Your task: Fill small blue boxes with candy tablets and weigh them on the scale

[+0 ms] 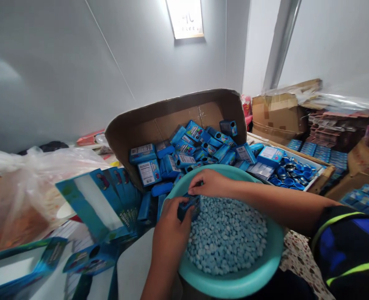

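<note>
My left hand (173,227) is wrapped round a small blue candy box (194,206), held over the left side of a turquoise basin (234,287). The fingers of my right hand (207,182) are pinched together at the far top edge of that box; what lies between the fingertips is mostly hidden. Pale blue and white candies (228,237) fill much of the basin below both hands. Just behind the basin, many printed blue boxes (149,172) lie in a heap in a tipped cardboard carton (168,114).
To the right stands a tray of blue caps (292,175) with boxes at its edge. Flat blue printed cartons (109,200) lean at the left, near a clear plastic bag (37,196). Cardboard boxes (274,112) and stacked blue packs (323,154) are at the far right.
</note>
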A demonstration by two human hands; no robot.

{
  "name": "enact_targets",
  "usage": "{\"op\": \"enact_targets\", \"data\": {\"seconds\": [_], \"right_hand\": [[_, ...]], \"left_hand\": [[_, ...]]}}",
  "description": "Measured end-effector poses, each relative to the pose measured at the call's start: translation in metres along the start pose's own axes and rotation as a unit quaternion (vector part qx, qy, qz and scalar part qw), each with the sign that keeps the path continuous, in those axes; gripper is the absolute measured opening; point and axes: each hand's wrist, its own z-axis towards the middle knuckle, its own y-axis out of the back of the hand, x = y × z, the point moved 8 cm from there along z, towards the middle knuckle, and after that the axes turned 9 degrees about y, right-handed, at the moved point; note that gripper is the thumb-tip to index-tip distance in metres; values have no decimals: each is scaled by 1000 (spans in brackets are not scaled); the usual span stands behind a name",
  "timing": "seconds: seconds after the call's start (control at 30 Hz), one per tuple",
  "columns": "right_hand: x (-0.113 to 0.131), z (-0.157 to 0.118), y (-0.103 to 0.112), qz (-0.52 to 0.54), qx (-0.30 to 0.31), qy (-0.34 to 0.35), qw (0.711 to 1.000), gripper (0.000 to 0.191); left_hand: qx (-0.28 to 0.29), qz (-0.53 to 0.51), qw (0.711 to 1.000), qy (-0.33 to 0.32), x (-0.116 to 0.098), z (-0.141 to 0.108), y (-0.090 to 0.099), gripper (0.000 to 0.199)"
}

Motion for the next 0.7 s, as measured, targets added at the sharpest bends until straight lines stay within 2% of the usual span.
{"op": "enact_targets", "data": {"seconds": [0.13,0.23,0.37,0.43,0.5,0.6,0.7], "right_hand": [[0,-2,-8,108,-39,-19,993,8],[2,-2,-12,184,-76,-19,980,9],[1,2,-3,156,-122,11,980,13],[-12,3,1,146,-155,-9,977,15],[-31,3,-4,151,-171,-60,972,18],[-54,1,-25,185,-141,-124,965,22],[-56,0,-40,208,-101,-118,966,25]], "left_hand": [[3,-11,1000,2,0,-1,1,24],[-4,-23,1000,3,0,-1,1,24],[-26,-24,999,34,5,-1,5,27],[-41,-28,997,55,8,-1,8,29],[-54,-31,996,61,9,-1,11,32],[-57,-26,997,41,5,-1,12,32],[-40,-15,999,15,-1,-1,9,34]]}}
